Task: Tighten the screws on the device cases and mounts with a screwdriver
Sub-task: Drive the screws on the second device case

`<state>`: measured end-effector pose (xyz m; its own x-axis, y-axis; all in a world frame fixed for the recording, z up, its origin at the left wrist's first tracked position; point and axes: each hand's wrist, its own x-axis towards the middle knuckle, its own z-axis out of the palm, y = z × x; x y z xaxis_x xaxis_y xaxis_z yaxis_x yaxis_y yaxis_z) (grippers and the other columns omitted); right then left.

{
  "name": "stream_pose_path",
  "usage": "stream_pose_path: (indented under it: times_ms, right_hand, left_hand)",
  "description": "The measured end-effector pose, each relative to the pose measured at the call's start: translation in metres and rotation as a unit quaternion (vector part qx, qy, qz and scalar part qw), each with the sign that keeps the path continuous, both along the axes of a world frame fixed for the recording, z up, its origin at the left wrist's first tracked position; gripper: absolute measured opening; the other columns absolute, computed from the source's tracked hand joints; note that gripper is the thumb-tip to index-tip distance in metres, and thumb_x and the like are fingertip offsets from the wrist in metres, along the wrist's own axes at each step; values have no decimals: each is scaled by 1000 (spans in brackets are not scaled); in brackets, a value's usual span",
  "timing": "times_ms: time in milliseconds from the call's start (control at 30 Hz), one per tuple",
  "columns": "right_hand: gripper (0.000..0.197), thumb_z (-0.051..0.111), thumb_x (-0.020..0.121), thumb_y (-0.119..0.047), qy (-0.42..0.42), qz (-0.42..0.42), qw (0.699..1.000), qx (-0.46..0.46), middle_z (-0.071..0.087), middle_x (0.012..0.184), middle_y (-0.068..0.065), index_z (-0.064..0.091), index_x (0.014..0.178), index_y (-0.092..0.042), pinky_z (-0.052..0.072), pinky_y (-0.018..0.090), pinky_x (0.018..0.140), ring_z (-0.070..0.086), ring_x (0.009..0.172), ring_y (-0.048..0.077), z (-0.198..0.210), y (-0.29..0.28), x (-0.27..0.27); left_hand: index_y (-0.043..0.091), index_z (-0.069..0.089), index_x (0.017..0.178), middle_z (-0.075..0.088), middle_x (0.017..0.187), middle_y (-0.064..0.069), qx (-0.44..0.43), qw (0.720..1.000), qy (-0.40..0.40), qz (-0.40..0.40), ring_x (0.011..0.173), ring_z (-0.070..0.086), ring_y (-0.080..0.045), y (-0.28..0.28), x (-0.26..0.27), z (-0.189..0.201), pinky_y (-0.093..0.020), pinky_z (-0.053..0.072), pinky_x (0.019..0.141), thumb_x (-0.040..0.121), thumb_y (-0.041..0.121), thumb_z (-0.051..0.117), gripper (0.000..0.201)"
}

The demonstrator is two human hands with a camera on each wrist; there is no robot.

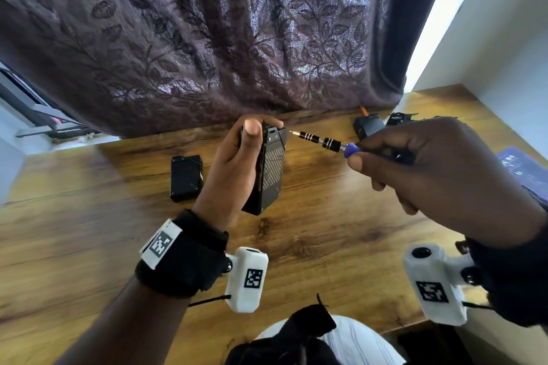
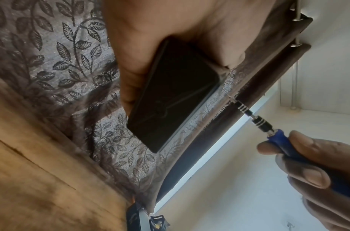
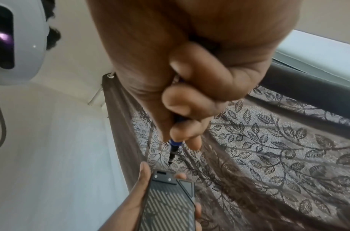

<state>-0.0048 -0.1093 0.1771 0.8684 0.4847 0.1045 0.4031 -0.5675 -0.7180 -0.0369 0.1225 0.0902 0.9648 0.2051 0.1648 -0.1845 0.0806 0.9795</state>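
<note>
Head view: black ribbed device case [image 1: 271, 169]

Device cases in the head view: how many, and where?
2 clear cases: one ribbed case gripped by the left hand, one black case lying on the table to its left. Dark parts at the far right edge may be mounts or more cases; unclear.

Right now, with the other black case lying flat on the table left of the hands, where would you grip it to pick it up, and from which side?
Grip the spare black case across its two long side edges, coming from above. It lies flat on the wooden table, so only the top face and sides are reachable, and the short span probably fits a pinch.
</note>
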Motion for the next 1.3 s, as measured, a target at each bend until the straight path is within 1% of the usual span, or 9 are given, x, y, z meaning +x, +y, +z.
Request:
stream_pose_path:
  times_ms: [67,167,300,400,533,667,967,1167,1300]
  right_hand:
    - [6,72,84,-42,-2,-1,1000,14,70,64,-9,77,86,-39,46,18,46,56,37,10,1,-2,-1]
    - [14,71,85,-40,-12,9,1000,26,70,68,-6,77,97,-40,53,33,51,60,45,12,-2,0,-6]
    - [20,70,86,-38,-51,12,998,30,68,67,-9,76,105,-42,52,40,54,60,52,14,-9,6,-12]
    - [20,71,87,-36,-70,18,997,35,69,68,-11,75,106,-44,47,32,51,59,51,13,-13,11,-15]
    - [23,72,87,-36,-94,12,995,32,75,77,-14,75,108,-43,46,22,58,67,65,9,-15,15,-17]
    - [22,72,88,-32,-104,14,994,41,74,74,-13,77,109,-38,46,23,54,66,60,10,-16,16,-17]
    - [22,72,86,-31,-103,21,994,38,72,72,-14,78,106,-38,47,23,56,65,63,10,-19,16,-18]
    - [21,74,87,-29,-102,16,994,45,70,70,-15,79,106,-37,40,12,52,63,62,11,-22,14,-18]
    - [21,72,87,-31,-101,15,994,35,69,70,-22,78,106,-37,39,7,54,64,66,7,-23,13,-17]
  left_hand:
    - [4,60,123,63,99,-16,-36,999,21,7,82,62,-22,3,-1,0,-33,56,68,102,59,32,65]
    - [4,60,125,64,107,-20,-102,994,46,10,87,63,-26,4,-2,3,-35,58,71,100,61,30,68]
    - [11,64,121,68,100,-13,-141,988,61,-8,86,64,-26,1,-2,5,-39,58,71,97,64,29,68]
    - [14,67,118,69,100,-11,-156,986,66,-8,89,64,-28,-2,-4,5,-42,56,76,96,65,29,67]
    - [12,66,121,66,106,-14,-160,985,66,-13,93,63,-30,-4,-4,5,-43,57,78,98,65,28,70]
    - [13,67,122,68,105,-11,-160,984,68,-21,95,64,-29,-5,-5,4,-45,58,80,98,65,26,70]
    - [13,67,122,68,105,-13,-163,984,68,-28,95,65,-30,-7,-5,3,-43,59,81,97,67,28,71]
    - [12,66,123,66,106,-14,-170,982,67,-37,95,64,-30,-9,-6,4,-42,59,79,85,74,39,77]
    - [14,67,120,67,104,-13,-171,982,69,-35,93,64,-30,-10,-6,3,-43,58,79,96,68,29,70]
